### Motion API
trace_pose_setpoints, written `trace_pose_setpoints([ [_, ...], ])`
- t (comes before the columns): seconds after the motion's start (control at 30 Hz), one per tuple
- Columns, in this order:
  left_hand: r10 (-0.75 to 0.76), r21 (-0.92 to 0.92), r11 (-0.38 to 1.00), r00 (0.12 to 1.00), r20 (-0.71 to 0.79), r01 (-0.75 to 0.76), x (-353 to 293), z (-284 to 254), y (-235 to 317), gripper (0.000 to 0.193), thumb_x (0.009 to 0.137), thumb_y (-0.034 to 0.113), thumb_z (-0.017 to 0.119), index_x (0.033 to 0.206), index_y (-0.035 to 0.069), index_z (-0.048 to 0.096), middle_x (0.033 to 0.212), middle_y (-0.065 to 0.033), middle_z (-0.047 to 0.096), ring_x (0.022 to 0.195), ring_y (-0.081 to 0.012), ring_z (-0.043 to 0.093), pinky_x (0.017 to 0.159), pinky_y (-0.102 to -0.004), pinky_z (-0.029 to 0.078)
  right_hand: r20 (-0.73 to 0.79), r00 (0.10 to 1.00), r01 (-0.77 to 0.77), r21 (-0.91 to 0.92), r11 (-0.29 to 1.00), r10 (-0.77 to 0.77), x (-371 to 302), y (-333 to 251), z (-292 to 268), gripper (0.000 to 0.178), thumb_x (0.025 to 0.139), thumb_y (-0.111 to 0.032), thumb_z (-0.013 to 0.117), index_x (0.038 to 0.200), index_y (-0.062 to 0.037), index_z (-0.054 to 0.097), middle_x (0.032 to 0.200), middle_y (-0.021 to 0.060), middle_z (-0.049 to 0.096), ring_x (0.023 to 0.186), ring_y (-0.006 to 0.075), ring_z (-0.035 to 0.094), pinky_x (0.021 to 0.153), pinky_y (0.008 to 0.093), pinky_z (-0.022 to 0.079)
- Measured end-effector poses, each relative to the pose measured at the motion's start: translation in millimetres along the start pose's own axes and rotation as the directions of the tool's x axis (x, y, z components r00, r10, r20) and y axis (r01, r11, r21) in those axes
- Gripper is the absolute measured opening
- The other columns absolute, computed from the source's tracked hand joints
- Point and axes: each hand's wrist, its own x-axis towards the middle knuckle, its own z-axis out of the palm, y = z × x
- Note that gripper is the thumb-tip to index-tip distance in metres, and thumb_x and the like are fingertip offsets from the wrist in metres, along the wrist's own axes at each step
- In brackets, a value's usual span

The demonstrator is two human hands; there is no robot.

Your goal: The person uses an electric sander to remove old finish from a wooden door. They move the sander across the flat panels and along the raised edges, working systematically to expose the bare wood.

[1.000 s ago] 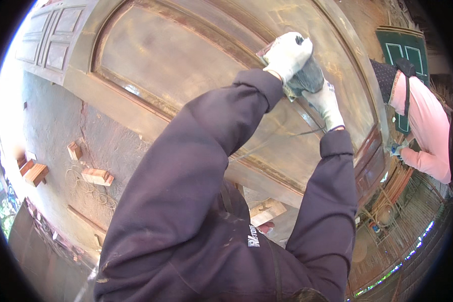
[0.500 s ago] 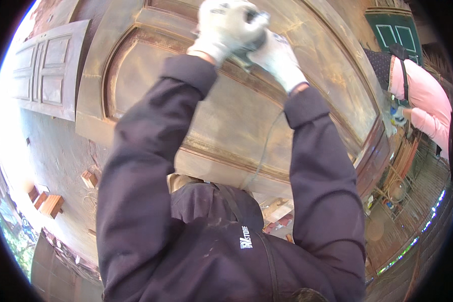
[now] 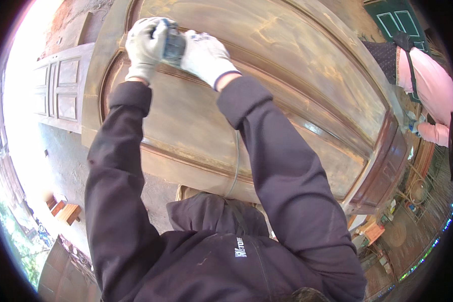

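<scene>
Left hand (image 3: 148, 48) grasped a grey tool (image 3: 174, 49) on the door (image 3: 201, 121), near its moulding (image 3: 297, 98); the right hand (image 3: 206, 56) touched its side, its grip unclear. Tilting risked gouging the ridge; a cord (image 3: 237, 161) over the near edge risked snagging.

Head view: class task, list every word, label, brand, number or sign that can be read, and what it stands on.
Jacket: white lettering on the chest; its wording is not copied here.
Right glove: small dark marks near the fingers, too blurred to read.
Tool: no lettering can be made out.
</scene>
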Motion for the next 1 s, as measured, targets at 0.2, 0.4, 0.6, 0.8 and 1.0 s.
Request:
trace_pose_setpoints([
  [0.2,0.045,-0.070,0.997,0.998,0.040,-0.042,-38,72,165,0.020,0.083,0.027,0.063,0.077,0.015,0.077,0.084,-0.0050,0.076,0.088,-0.0275,0.070,0.081,-0.0393,0.054,0.092,0.982,-0.167,0.012,0.986,0.165,-119,104,-77,0.044,0.086,-0.034,0.067,0.122,-0.0088,0.064,0.112,0.0214,0.072,0.108,0.0374,0.069,0.094,0.0462,0.055],
  [0.4,0.015,-0.185,0.983,0.996,0.085,0.001,-76,145,297,0.019,0.081,0.030,0.064,0.075,0.016,0.076,0.085,-0.0053,0.075,0.092,-0.0306,0.067,0.089,-0.0468,0.047,0.029,0.968,-0.249,-0.053,0.967,0.251,-231,188,-140,0.082,0.075,-0.051,0.082,0.139,-0.0102,0.051,0.122,0.0190,0.067,0.111,0.0381,0.066,0.094,0.0474,0.055],
  [0.6,-0.231,-0.288,0.872,0.850,0.473,0.397,-89,182,375,0.029,0.091,0.033,0.058,0.096,0.010,0.075,0.097,-0.0169,0.074,0.099,-0.0361,0.067,0.093,-0.0486,0.048,-0.347,0.935,0.070,-0.013,0.997,-0.070,-284,256,-151,0.079,0.068,-0.030,0.087,0.135,-0.0066,0.053,0.124,0.0167,0.062,0.114,0.0376,0.062,0.095,0.0458,0.052],
  [0.8,-0.371,-0.268,0.683,0.639,0.674,0.679,-71,150,311,0.038,0.096,0.036,0.053,0.106,0.004,0.073,0.108,-0.0236,0.071,0.106,-0.0429,0.066,0.095,-0.0472,0.051,-0.325,0.946,-0.054,-0.153,0.987,0.002,-232,198,-121,0.067,0.065,-0.034,0.088,0.121,-0.0101,0.060,0.117,0.0110,0.066,0.108,0.0328,0.065,0.092,0.0449,0.053],
  [1.0,-0.387,-0.407,0.680,0.770,0.507,0.610,-36,97,178,0.035,0.097,0.033,0.055,0.106,0.003,0.070,0.108,-0.0251,0.070,0.102,-0.0433,0.066,0.089,-0.0459,0.053,-0.309,0.950,-0.013,-0.199,0.980,-0.050,-126,98,-77,0.066,0.067,-0.042,0.085,0.119,-0.0092,0.060,0.111,0.0088,0.065,0.105,0.0286,0.066,0.087,0.0429,0.056],
])
